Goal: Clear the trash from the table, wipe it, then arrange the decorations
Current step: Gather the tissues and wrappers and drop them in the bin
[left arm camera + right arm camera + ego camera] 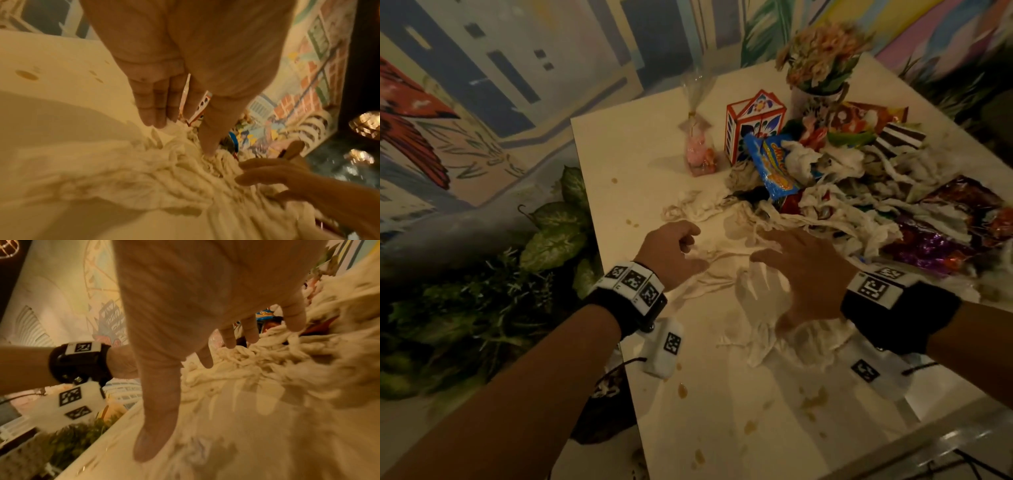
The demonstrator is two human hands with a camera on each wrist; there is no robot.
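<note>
Crumpled white tissues [726,263] [144,175] [267,366] sprawl over the white table [722,438], running back into a heap mixed with snack wrappers, a blue one [774,164] and a purple one [941,240]. My left hand [693,246] [182,138] is over the tissues' left end, fingers nearly straight, tips touching the paper. My right hand [780,270] [195,386] is spread flat over the tissues just to its right. Neither hand grips anything. Behind stand a painted house-shaped box [753,120], a cellophane gift bag [698,150] and a flower vase [818,68].
Brown spill spots [682,390] dot the table's near part. A black-and-white striped packet [897,137] lies at the far right of the heap. Leafy plants [551,233] crowd the table's left edge, with a dark container [606,404] below it.
</note>
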